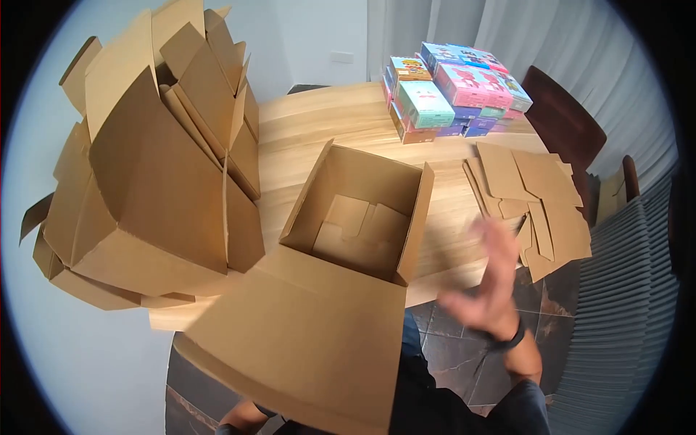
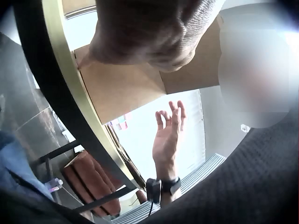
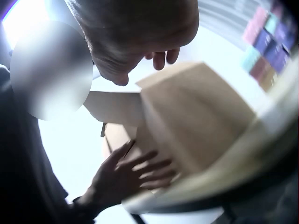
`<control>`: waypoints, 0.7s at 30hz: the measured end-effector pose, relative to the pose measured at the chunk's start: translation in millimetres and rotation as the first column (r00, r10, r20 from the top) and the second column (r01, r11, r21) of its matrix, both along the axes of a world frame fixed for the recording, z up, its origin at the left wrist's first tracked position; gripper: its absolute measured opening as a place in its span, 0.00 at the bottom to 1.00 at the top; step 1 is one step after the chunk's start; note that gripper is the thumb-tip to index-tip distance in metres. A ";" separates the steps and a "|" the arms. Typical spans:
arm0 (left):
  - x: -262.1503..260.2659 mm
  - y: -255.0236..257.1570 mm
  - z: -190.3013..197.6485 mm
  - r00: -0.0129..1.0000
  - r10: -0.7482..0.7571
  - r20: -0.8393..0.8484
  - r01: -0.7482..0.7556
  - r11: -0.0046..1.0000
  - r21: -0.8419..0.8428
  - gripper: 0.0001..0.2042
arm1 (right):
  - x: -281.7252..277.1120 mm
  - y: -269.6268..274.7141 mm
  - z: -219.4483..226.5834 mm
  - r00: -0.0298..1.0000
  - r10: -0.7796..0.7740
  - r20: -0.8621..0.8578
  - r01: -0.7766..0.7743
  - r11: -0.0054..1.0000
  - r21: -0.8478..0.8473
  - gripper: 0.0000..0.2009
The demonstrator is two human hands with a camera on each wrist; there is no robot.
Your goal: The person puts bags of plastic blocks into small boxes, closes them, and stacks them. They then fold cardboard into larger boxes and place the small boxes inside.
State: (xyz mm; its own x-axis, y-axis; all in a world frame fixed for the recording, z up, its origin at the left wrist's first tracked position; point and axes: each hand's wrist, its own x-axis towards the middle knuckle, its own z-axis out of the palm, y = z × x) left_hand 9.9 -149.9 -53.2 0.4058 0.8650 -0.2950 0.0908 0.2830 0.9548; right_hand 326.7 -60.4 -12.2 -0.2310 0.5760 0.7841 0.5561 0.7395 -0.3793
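An open cardboard box (image 1: 366,210) stands near the table's front edge, its long lid flap (image 1: 312,326) hanging toward the person. The lid hides the left hand in the head view, where only part of that forearm shows. In the right wrist view the left hand (image 3: 126,179) has its fingers spread against or close beside the box (image 3: 191,116); contact is unclear. My right hand (image 1: 489,283), blurred, is raised in the air to the right of the box, fingers extended and holding nothing. Inside the box, the bottom flaps are folded together.
Large cardboard boxes (image 1: 159,174) are piled at the table's left. Flattened cardboard pieces (image 1: 536,203) lie at the right edge. Colourful small boxes (image 1: 464,80) are stacked at the back right. A dark red chair (image 1: 565,116) stands beyond the table's right side.
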 end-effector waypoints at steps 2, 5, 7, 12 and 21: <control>13.6 16.9 13.6 0.947 -0.320 -0.023 0.320 0.947 0.003 0.29 | 4.1 52.7 34.2 0.979 0.009 -0.202 -0.019 0.999 -0.049 0.44; 35.0 45.4 33.3 0.811 -0.568 -0.144 0.579 0.813 0.054 0.30 | 29.3 76.1 45.6 0.980 0.146 -0.136 -0.186 0.913 -0.362 0.42; 44.4 56.7 48.3 0.882 -0.357 -0.306 0.440 0.856 0.270 0.31 | 38.1 68.4 61.5 0.950 0.242 0.199 -0.111 0.853 -0.510 0.33; 52.1 117.5 32.3 0.943 0.302 -0.141 -0.105 0.670 0.735 0.33 | 9.3 3.8 57.7 0.895 0.372 0.246 -0.218 0.846 -0.487 0.15; 11.3 99.4 32.3 0.881 0.463 -0.099 -0.077 0.346 0.935 0.36 | -76.0 81.4 62.7 0.668 0.041 0.743 0.060 0.992 -0.110 0.23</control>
State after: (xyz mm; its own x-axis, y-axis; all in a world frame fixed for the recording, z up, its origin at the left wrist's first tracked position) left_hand 21.2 -50.5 -20.9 0.1527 0.7282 0.6682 0.5046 -0.6388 0.5808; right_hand 250.7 21.0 50.5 -0.7010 0.6545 0.2832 0.6976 0.7119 0.0813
